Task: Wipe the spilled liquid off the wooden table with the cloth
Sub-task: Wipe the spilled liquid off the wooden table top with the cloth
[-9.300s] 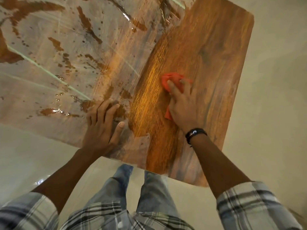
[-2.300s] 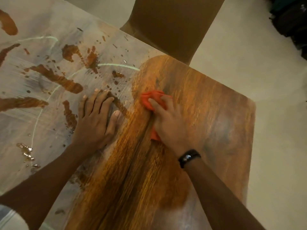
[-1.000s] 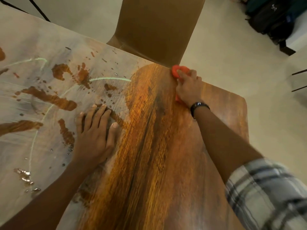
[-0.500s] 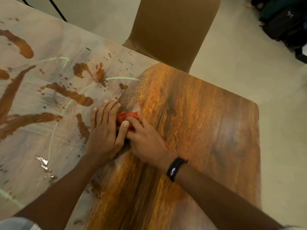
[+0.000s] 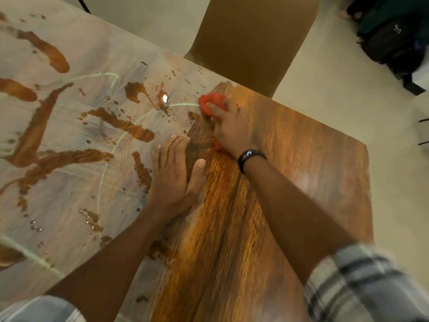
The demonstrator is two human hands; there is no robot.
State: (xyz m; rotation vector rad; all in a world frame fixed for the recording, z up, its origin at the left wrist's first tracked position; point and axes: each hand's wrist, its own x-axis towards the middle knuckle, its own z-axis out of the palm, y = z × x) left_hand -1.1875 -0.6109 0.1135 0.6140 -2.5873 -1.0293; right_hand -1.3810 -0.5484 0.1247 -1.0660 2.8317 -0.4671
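The wooden table [image 5: 306,159] shows dry, warm brown grain on its right half. A pale wet film of spilled liquid [image 5: 69,194] with brown streaks and droplets covers the left half. My right hand [image 5: 234,129] lies over the red cloth [image 5: 212,99] and presses it onto the table at the border of the wet area, near the far edge. Cloth shows past my fingertips and beside my wrist. My left hand [image 5: 171,175] rests flat on the table just left of it, fingers straight, on the edge of the wet film.
A brown chair [image 5: 250,38] stands against the table's far edge, right behind the cloth. Dark bags [image 5: 394,36] sit on the pale floor at the upper right. The table's right edge and corner [image 5: 364,147] are close to my right arm.
My right hand has pushed the cloth away from my left hand toward the far edge. Before that it swept from the far edge back to the left hand. The left hand stays planted.
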